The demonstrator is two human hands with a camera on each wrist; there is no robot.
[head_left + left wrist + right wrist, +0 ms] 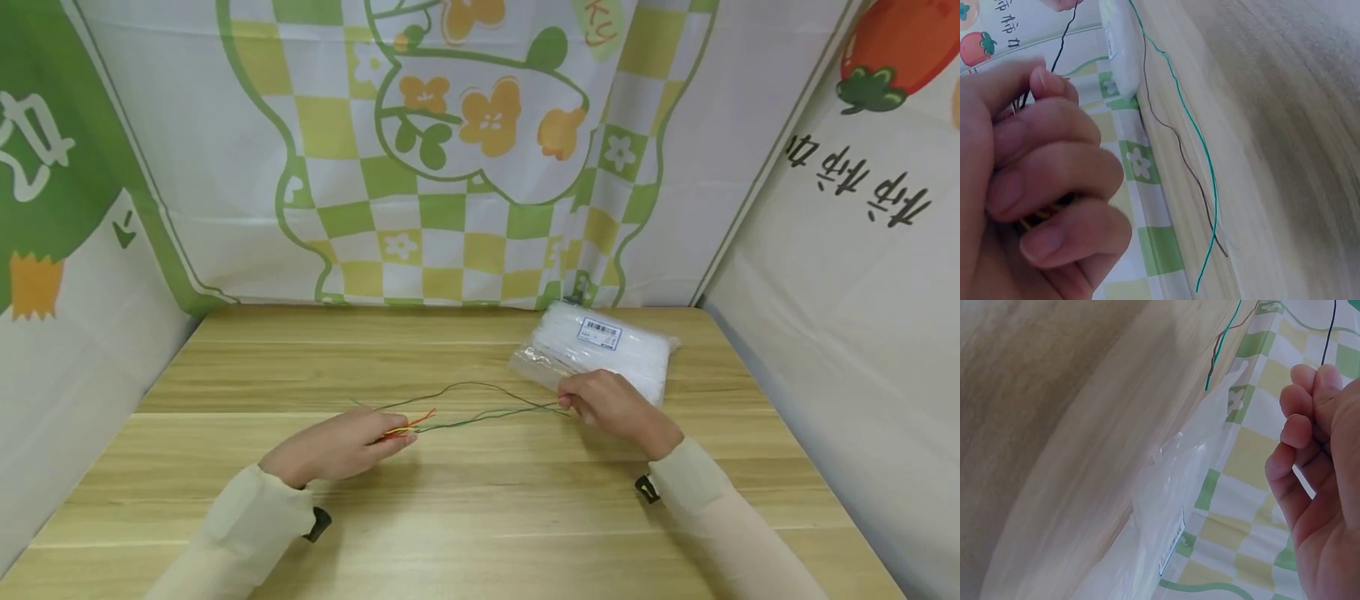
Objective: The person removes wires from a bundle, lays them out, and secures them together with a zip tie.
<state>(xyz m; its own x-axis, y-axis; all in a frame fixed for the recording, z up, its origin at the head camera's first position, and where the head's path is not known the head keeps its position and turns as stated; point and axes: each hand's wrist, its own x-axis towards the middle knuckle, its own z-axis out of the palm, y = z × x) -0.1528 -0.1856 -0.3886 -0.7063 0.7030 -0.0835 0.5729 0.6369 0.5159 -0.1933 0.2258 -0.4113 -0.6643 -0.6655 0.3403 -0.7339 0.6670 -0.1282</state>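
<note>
My left hand grips a small bundle of thin wires, its fingers curled round them. Red wire ends stick out past the thumb and index finger, with a yellow one beside them. Between thumb and index finger, my right hand pinches a black wire, which runs across to the left hand. A green wire and a brown wire trail loose, apart from the fingers in the left wrist view. Most of the bundle is hidden inside the left palm.
Behind the right hand, a clear plastic bag of white contents with a barcode label lies on the wooden table. Printed cloth hangs along the table's back edge, and cloth walls stand at both sides.
</note>
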